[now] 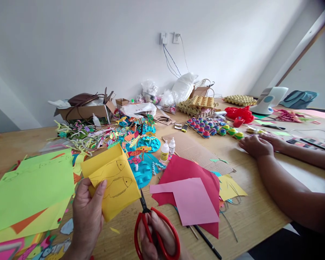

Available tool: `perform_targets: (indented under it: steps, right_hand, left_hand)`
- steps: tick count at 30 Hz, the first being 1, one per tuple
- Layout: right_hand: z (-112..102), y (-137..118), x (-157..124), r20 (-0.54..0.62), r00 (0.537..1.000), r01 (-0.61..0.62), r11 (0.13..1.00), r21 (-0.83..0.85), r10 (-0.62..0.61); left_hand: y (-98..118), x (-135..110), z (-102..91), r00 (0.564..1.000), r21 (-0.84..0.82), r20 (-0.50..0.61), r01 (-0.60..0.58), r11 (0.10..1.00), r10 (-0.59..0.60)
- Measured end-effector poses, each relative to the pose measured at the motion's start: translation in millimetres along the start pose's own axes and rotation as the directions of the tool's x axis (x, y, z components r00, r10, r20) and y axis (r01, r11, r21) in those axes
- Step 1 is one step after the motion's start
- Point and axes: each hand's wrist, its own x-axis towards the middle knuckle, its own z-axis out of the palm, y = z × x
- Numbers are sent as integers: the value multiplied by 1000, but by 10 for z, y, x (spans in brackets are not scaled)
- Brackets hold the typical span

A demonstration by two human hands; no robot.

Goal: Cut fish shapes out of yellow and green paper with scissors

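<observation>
Head view: a wooden table (119, 238) against a white wall, strewn with craft paper and supplies.
Left hand: this hand (88, 211) grips the yellow paper (115, 204), thumb pressed on the front, the other fingers mostly hidden behind it.
Yellow paper: folded, held up tilted above the near part of the table, left of the scissors; two fish (118, 183) are drawn on it in dark outline, one above the other.
Right hand: this hand (158, 233) is closed around the handles of the scissors (144, 209), fingers in the red loops.
Scissors: blades point up and away, tip just beside the paper's right edge; whether they touch it, I cannot tell.
Left of the hands: green sheets (35, 191) lie overlapping, with paper scraps near the table's front edge.
Right of the scissors: a pink sheet (195, 202) lies over a red sheet (178, 171).
Beyond the yellow paper: blue bases (142, 171) with colourful paper fish, and two glue bottles (164, 152) standing upright side by side.
Far right: another person's hands (257, 146) rest near painted egg-carton pieces (206, 131).
</observation>
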Motion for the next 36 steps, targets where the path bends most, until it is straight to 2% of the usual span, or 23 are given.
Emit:
perform_targets:
  steps: [4,11,16,20,26,36]
  right_hand:
    - [41,-25,-5,14,1000,26,999,-20,-25]
    - [107,-120,-42,-1,1000,-9,998,-66,9]
    - [74,-35,5,-28,1000,-8,1000,-22,7]
    - [-9,5,16,34,999,-22,999,43,21]
    - [-59,1,-3,33,999,-1,999,33,0]
    - [35,14,29,-24,994,105,993,-46,-107]
  left_hand:
    - [8,-9,-18,1000,8,25,1,1000,-2]
    - [41,-13,-26,999,12,30,33,999,-33]
    - [11,-42,-26,997,11,32,75,997,-75]
    - [-22,-84,-18,993,12,37,108,994,-108]
    - [-32,-117,13,992,4,38,119,993,-120]
    - [-32,-111,-6,992,27,32,121,992,-122]
